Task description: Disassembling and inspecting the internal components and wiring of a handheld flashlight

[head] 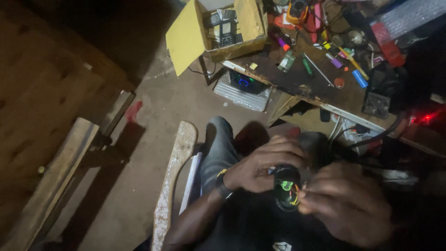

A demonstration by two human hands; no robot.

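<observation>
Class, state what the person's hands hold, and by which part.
Left hand grips small black device around its upper body; right hand touches its coloured wires.

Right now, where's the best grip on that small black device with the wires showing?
By the closed black casing from its left side, as the left hand does. The open face with green and orange wires points toward the right hand; probably keep fingers off those.

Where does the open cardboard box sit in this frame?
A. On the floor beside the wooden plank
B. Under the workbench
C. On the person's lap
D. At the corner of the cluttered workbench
D: the box stands at the corner of the workbench, flaps open, with dark items inside, well away from the hands, left and right, which hold a small black device.
</observation>
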